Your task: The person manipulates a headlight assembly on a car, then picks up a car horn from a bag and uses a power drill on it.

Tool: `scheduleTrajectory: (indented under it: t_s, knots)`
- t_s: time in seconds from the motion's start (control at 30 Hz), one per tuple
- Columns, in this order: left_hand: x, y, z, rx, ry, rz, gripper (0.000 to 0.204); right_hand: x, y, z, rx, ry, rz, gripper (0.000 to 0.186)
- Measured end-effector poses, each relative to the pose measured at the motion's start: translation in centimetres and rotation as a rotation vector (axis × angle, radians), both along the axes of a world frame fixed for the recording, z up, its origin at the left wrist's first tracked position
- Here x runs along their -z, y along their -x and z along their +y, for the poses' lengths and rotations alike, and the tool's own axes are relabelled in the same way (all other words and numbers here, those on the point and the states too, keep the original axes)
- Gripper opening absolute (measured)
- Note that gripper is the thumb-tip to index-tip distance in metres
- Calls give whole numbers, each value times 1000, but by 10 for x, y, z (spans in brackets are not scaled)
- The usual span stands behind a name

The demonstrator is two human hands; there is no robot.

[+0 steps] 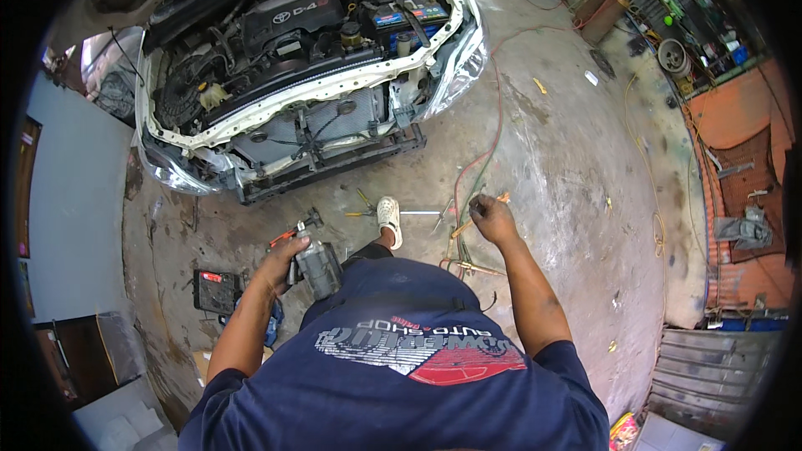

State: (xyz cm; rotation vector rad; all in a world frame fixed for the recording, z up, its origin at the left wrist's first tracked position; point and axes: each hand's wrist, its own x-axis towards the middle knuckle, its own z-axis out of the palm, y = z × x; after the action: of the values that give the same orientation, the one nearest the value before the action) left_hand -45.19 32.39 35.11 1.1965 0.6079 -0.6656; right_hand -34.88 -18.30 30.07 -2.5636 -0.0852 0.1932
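My left hand [282,262] is closed around a grey, boxy metal part [318,269] with a pale stub at its top, held beside my left hip. What kind of part it is does not show clearly. In my right hand [493,217], out to the right above the floor, is a thin orange-brown stick-like tool [460,229]. Its two ends stick out of my fist, and the fingers hide its middle. Ahead stands a car [309,58] with its hood up, front bumper off, and engine and radiator exposed.
Around my foot lie a long metal bar [422,213], yellow-handled pliers [361,214] and a brass torch [476,267]. Red and green hoses [499,92] run across the floor. A black case [217,290] sits at left. Gas cylinders [605,17] and cluttered shelves line the far right.
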Motion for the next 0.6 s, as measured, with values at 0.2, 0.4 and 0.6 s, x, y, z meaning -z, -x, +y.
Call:
scheduleTrajectory:
  t_s: [0.2, 0.4, 0.6]
  knots:
    - [31, -130, -28, -73, 96, -69, 60, -11, -155, -21, -11, 72, 19, 24]
    - [-3, -224, -48, -153, 32, -15, 47, -32, -274, -19, 48, -4, 59, 19]
    - [8, -265, -61, -340, 33, -25, 45, 4, -389, -28, -111, 6, -104, 17]
